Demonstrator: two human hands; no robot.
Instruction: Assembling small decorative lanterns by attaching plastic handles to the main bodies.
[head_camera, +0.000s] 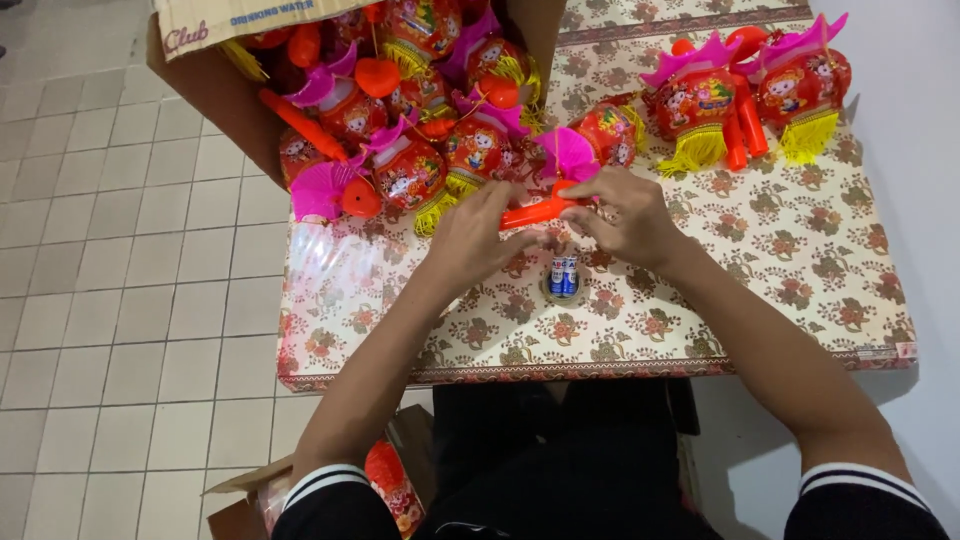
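Both my hands grip an orange plastic handle stick (532, 212) over the middle of a floral-covered table (780, 250). My left hand (470, 238) holds its near end, and my right hand (625, 215) pinches the other end. That end reaches a red toy lantern with a pink fan top and yellow fringe (598, 138). Two small batteries (563, 274) stand upright in a roll of tape just below my hands.
A tipped cardboard box (215, 75) at the table's back left spills several red lanterns (410, 120). Two more lanterns with orange sticks (750, 95) stand at the back right. Another open box (385, 480) sits on the tiled floor by my legs.
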